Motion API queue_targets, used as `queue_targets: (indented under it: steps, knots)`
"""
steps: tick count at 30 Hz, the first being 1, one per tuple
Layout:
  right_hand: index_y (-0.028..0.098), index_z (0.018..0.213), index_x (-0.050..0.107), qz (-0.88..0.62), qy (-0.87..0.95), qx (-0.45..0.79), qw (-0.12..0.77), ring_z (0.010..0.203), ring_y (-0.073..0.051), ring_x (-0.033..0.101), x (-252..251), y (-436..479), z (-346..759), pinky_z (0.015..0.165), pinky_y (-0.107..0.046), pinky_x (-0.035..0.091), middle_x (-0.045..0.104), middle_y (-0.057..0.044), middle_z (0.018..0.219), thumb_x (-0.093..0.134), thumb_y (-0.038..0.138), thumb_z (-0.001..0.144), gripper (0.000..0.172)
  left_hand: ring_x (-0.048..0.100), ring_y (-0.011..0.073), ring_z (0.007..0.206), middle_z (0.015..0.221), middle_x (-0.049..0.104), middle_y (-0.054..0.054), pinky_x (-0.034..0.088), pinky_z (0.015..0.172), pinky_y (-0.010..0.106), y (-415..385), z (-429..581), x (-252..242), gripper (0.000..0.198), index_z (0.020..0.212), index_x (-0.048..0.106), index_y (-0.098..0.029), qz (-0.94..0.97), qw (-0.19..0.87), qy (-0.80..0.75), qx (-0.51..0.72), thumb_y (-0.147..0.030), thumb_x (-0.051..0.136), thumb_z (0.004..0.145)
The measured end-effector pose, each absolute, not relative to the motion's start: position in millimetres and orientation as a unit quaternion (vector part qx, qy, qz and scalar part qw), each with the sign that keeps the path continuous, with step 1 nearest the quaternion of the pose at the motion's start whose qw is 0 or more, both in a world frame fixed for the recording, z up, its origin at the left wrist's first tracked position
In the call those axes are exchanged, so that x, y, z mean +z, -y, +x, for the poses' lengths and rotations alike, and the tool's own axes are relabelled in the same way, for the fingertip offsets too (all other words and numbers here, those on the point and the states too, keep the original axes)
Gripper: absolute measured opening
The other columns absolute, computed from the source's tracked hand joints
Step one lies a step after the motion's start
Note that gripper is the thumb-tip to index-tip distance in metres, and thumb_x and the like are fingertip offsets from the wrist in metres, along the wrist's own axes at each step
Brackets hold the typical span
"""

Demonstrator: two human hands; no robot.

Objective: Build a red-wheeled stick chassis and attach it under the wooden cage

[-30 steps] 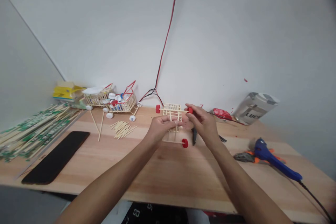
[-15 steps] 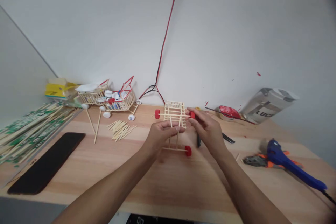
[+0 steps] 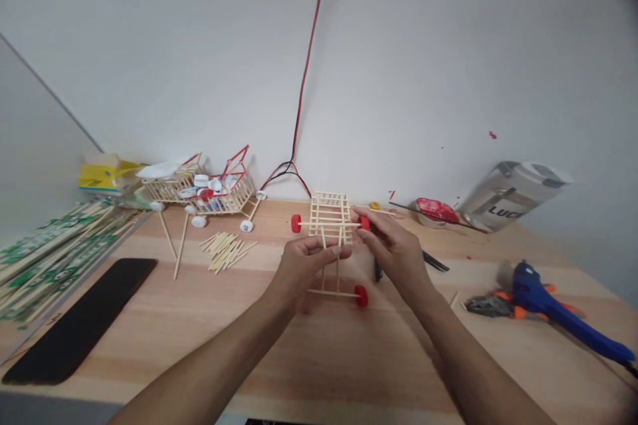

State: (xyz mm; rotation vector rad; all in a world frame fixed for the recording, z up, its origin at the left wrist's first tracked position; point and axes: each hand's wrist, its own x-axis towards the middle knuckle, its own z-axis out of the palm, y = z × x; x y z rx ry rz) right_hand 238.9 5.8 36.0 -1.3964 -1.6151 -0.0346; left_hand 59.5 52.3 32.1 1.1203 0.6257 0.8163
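A small cart built of thin wooden sticks (image 3: 331, 198) is held above the table, its slatted basket pointing away from me. My left hand (image 3: 304, 262) pinches the long sticks of its frame between thumb and fingers. At the right end of the far axle stick, my right hand (image 3: 393, 246) has its fingertips closed round a red bottle-cap wheel (image 3: 363, 222). Another red cap wheel (image 3: 296, 223) sits on that axle's left end. The near axle carries a red cap (image 3: 361, 296) on its right; its left end is partly hidden by my left hand.
Two finished stick carts (image 3: 226, 196) with white cap wheels stand at the back left, near a pile of short sticks (image 3: 226, 251). Bagged skewers (image 3: 60, 252) and a black slab (image 3: 82, 319) lie left. Right are pliers (image 3: 491, 305), a blue glue gun (image 3: 563, 315) and a red paint dish (image 3: 436, 211).
The view has shifted slightly. Both hands keep their grip on the cart and its wheel, with hardly any movement between them.
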Motion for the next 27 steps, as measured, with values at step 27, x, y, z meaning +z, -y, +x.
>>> queue_targets:
  steps: [27]
  knots:
    - [0.025, 0.126, 0.06, -0.579, 0.657, -0.005, 0.483, 0.112, -0.021, 0.061, 32.7, -5.3, 237.9, 0.094, -0.035, 0.048, 0.066, -0.006, 0.123, 0.054, 0.033, 0.093, 0.035, 0.069, 0.0239, 0.099, 0.096, 0.076, 0.011, 0.047, 0.099, 0.039, -52.2, 58.9, 32.1, 0.023, 0.089, 0.076, -0.015, 0.512, 0.718, -0.291, 0.371, -0.03, 0.078, 0.071]
